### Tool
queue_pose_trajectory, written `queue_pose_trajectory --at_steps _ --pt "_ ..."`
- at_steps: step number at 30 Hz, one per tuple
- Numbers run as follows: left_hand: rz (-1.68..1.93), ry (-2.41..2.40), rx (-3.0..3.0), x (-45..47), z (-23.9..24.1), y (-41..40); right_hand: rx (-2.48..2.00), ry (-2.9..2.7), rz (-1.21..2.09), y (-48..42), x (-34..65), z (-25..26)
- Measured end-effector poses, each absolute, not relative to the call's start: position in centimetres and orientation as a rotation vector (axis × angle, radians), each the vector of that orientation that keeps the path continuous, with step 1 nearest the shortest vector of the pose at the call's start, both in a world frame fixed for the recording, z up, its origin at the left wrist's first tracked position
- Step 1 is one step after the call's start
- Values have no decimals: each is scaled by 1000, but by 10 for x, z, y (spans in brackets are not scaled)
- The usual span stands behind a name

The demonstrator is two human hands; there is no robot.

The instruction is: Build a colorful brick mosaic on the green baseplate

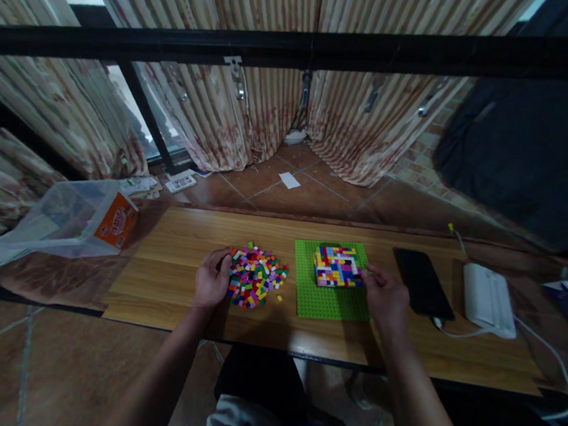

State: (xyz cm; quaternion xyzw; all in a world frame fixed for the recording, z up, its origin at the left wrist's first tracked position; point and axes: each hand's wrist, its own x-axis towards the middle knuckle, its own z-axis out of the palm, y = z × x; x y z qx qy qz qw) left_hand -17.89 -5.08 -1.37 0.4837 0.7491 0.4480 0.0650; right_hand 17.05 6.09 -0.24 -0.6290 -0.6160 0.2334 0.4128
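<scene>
A block built of many-coloured toy bricks (331, 276) stands on a green studded baseplate (330, 306). My right hand (387, 300) is at the block's right side, thumb and fingers pinched together close to its edge. Whatever lies between those fingertips is too small to make out. To the left of the baseplate, loose toy bricks (255, 277) are heaped on the wooden table (174, 256). My left hand (213, 278) rests at the left edge of this heap with its fingers curled in. I cannot see what, if anything, they hold.
A dark phone (422, 283) with a cable plugged in lies right of the baseplate, beside a white box-shaped device (489, 300). A clear plastic bin (75, 216) with an orange label stands beyond the table's left end. A dark metal bar (299, 52) crosses before the curtains.
</scene>
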Motion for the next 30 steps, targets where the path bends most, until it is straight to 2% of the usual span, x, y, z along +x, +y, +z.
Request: queue_pose_trajectory --at_steps 6,15,27,30 --pt "1367 2270 1457 -179 -16 -51 -1564 -1530 582 60 168 0" --pt "1385 2250 1459 -180 -20 -50 -1627 -1712 387 57 164 0" --pt "1350 2265 1486 -178 -17 -51 -1615 -1808 380 59 166 1" --pt "1350 2265 1493 -177 -14 -52 -1633 -1769 282 53 166 6"
